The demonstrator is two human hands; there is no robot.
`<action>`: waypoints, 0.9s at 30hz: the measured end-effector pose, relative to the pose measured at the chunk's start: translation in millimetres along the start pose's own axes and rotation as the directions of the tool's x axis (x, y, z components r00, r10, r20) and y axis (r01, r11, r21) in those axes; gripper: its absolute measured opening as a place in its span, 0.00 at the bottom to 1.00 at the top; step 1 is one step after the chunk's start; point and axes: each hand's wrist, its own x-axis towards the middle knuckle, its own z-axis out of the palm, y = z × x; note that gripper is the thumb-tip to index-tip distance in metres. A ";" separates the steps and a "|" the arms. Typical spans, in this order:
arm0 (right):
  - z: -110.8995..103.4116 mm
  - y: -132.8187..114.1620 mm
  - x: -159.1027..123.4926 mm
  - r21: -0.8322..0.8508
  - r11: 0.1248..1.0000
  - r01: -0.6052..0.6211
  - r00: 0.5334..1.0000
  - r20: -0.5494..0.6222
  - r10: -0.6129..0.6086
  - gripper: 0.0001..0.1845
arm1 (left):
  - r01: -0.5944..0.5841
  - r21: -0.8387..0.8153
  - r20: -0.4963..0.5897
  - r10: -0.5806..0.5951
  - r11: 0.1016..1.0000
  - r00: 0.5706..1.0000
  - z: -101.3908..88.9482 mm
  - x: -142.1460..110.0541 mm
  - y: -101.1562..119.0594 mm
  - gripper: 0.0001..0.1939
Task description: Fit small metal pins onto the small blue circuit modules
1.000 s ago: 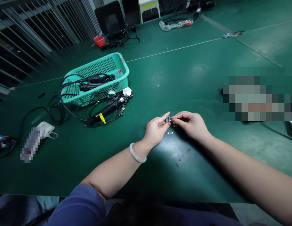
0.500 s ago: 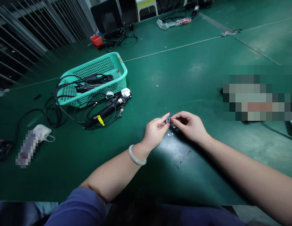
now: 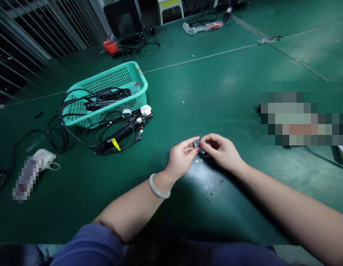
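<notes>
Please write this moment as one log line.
left hand: holding small part; right hand: touching it; on table: white frame, basket

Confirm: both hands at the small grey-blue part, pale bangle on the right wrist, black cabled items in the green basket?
One slip: the head view shows the pale bangle on the left wrist, not the right. Rest stands: left hand and right hand at the small part, black items in green basket.

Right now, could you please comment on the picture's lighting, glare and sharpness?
Head view: dim overall; pale glare on the green tabletop between the left hand and the right forearm; a dark shadow along that forearm. Same head view: mosaic blocks hide the far-right object, and the held blue-grey part is too small to read.
</notes>
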 end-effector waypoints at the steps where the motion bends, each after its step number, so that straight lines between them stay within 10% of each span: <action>1: -0.1 0.8 0.2 0.012 1.000 -0.003 1.000 0.006 0.003 0.14 | -0.001 -0.002 -0.004 0.001 1.000 1.000 -0.3 0.4 -0.2 0.20; 8: -4.9 -0.1 0.6 -0.095 0.992 0.086 0.996 0.007 -0.086 0.10 | 0.024 -0.011 -0.023 -0.025 1.000 0.999 -0.7 1.3 4.2 0.15; 16: -8.6 -3.4 4.8 0.113 0.990 -0.087 0.993 0.084 0.077 0.18 | 0.033 -0.054 0.020 -0.032 0.998 0.999 -1.9 2.1 4.2 0.16; 27: -33.0 4.4 8.8 -0.544 0.812 0.212 0.947 0.318 -0.034 0.03 | 0.143 -0.203 -0.109 -0.168 0.969 0.980 -0.7 5.3 10.1 0.11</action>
